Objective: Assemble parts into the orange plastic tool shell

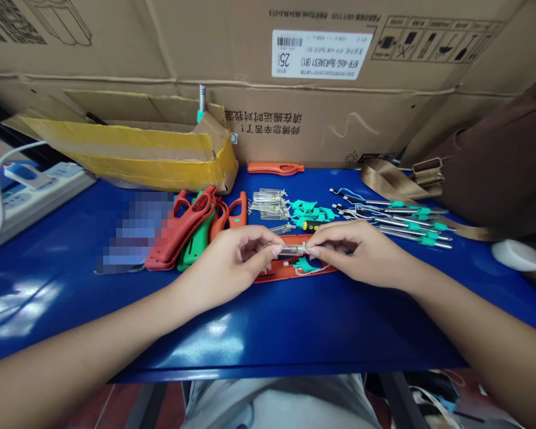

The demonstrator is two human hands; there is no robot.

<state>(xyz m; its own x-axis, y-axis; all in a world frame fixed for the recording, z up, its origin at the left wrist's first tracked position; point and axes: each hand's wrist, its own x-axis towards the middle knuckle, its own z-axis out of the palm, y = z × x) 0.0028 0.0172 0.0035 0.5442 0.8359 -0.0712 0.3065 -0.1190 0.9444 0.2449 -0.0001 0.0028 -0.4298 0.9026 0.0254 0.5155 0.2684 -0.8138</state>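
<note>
A clear lighter fuel tank is held level between my two hands, above an orange lighter shell lying on the blue table. My left hand pinches the tank's left end between thumb and fingers. At its right end, where a small pale fitting shows, the thumb and forefinger of my right hand are closed. Inside the shell, partly hidden by my hands, lie a teal trigger piece and a white wire. Just beyond are a loose clear tank and a yellow-and-black screwdriver handle.
Behind lie piled clear tanks, teal pieces and metal lighter tubes. Red shells and a green shell are at left. A taped carton, power strip and white mouse flank the space.
</note>
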